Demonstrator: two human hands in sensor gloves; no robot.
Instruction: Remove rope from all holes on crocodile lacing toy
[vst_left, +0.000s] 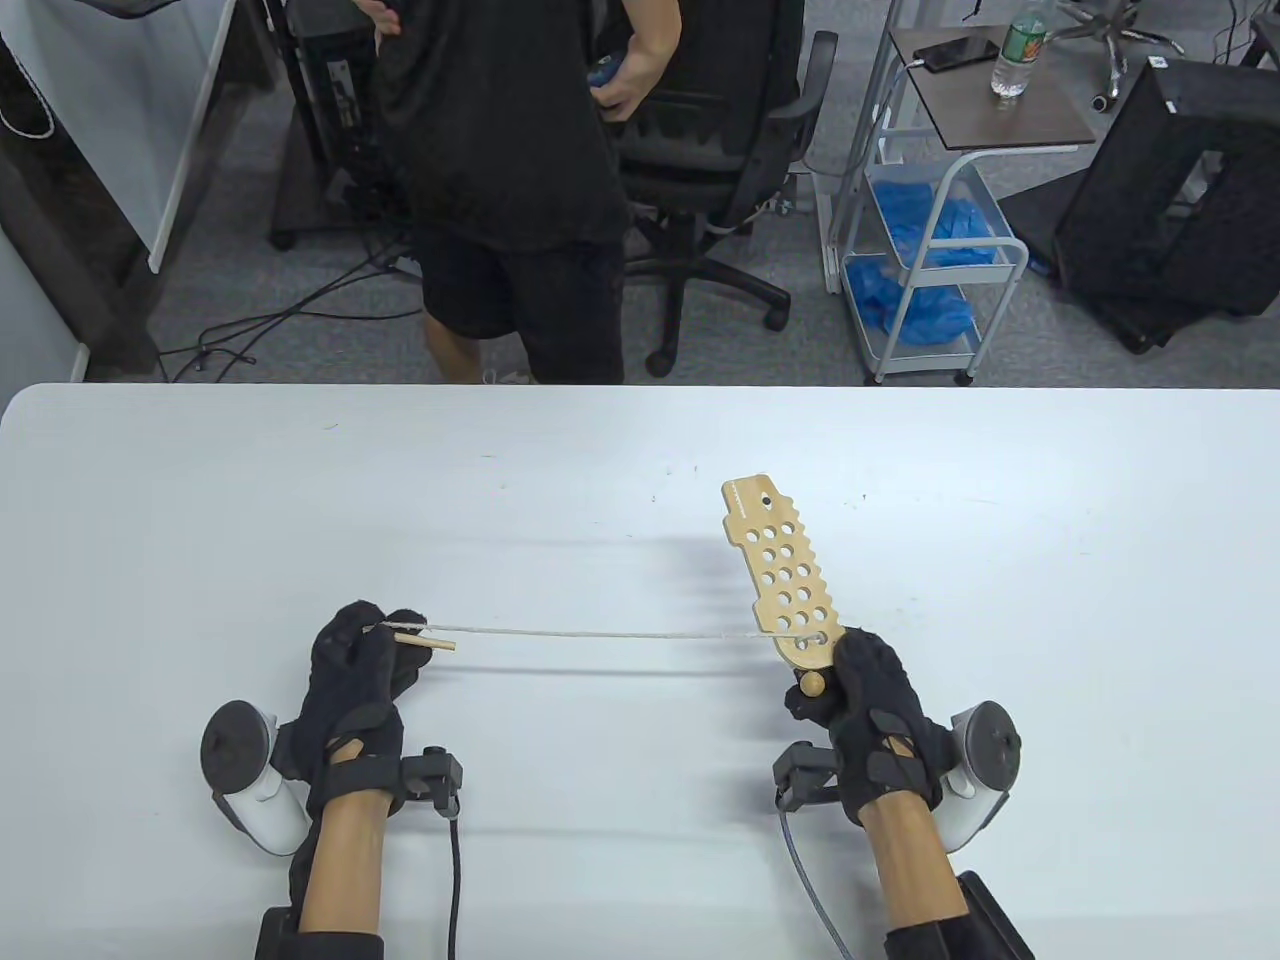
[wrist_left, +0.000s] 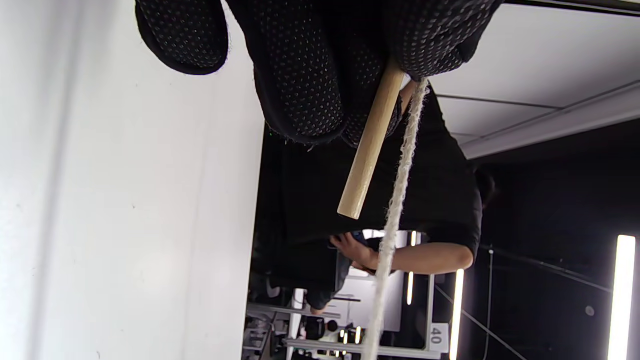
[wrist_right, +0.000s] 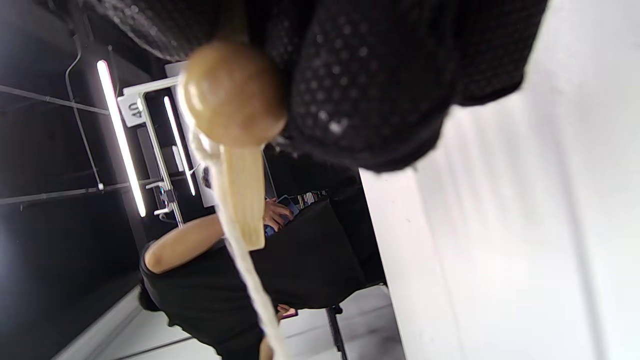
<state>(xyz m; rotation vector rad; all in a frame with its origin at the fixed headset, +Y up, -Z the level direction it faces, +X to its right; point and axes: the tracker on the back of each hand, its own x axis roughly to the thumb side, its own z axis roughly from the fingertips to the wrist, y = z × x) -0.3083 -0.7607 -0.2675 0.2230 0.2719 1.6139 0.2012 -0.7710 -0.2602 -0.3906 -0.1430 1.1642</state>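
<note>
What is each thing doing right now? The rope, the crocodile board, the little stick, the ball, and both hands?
rope: pulled tight between the hands, passing through one hole near the board's lower end.
crocodile board: held up by its lower end, other holes empty.
wooden stick: on the rope's end, pinched in the left hand.
wooden ball: at the board's lower end, beside the right hand.
left hand: grips stick and rope.
right hand: grips the board.

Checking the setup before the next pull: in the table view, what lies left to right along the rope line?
left hand → wooden needle → rope → crocodile lacing toy → right hand
</note>
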